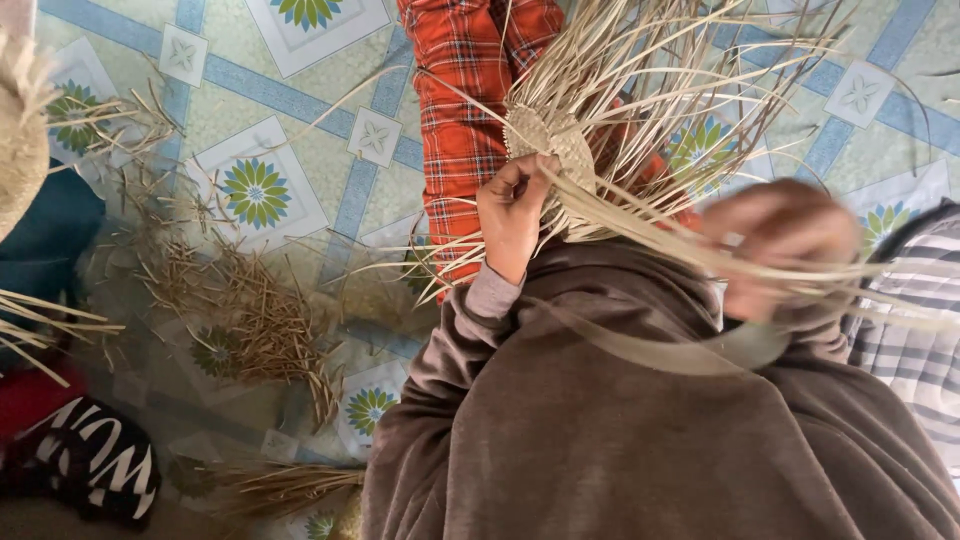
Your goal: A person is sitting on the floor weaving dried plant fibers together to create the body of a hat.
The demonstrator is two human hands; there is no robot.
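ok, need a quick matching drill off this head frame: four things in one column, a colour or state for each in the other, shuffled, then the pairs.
Things:
1. left hand
2. right hand
3. trouser legs
4. straw scraps

States:
A. red checked cloth
B. blurred, among long loose strands
C. scattered on the patterned floor mat
D. closed on the edge of the small woven disc

Pairs: 1-D, 2-B, 3-A, 4-C

Right hand (785, 250) smeared by motion blur (grip unreadable), straw strands (680, 90) cut off at top edge, straw hat (20, 140) cropped at left.
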